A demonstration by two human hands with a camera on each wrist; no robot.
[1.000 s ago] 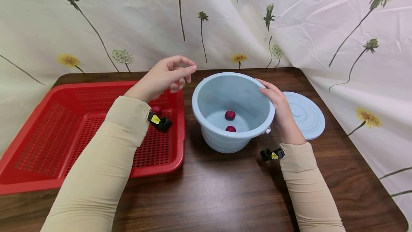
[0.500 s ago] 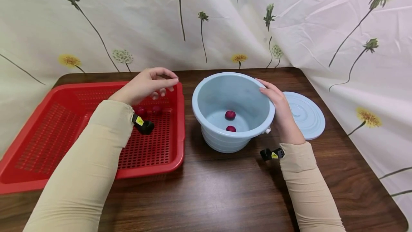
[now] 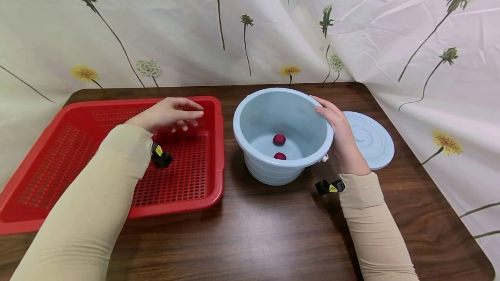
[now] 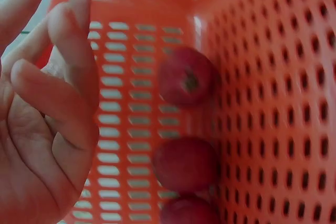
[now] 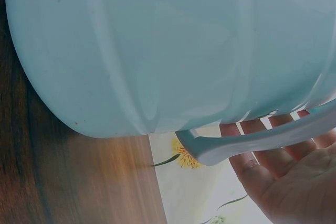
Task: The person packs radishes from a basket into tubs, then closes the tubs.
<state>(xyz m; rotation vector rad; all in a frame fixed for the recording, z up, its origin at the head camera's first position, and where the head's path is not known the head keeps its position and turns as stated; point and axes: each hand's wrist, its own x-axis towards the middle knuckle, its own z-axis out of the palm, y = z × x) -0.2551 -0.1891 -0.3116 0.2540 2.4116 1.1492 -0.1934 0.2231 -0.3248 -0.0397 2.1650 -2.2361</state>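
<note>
In the head view, my left hand (image 3: 168, 114) hangs over the right part of the red plastic basket (image 3: 216, 177), its fingers loosely bent and holding nothing. Below it lie small dark-red round fruits; the left wrist view shows a fruit (image 4: 186, 77) with a brown end mark, a second fruit (image 4: 186, 164) and a third fruit (image 4: 189, 211) along the perforated wall. My right hand (image 3: 340, 135) holds the light-blue bucket (image 3: 273, 172) by its right rim, thumb over the edge, fingers outside, behind the handle (image 5: 262, 140). Two red fruits (image 3: 279, 139) lie inside the bucket.
A light-blue round lid (image 3: 371, 140) lies on the dark wooden table (image 3: 269, 233) to the right of the bucket, partly behind my right hand. A flower-printed white cloth (image 3: 265, 25) hangs along the back and right edges of the table.
My left hand has moved left and down from beside the bucket to over the basket's fruits. The right hand and the bucket have stayed in place.
</note>
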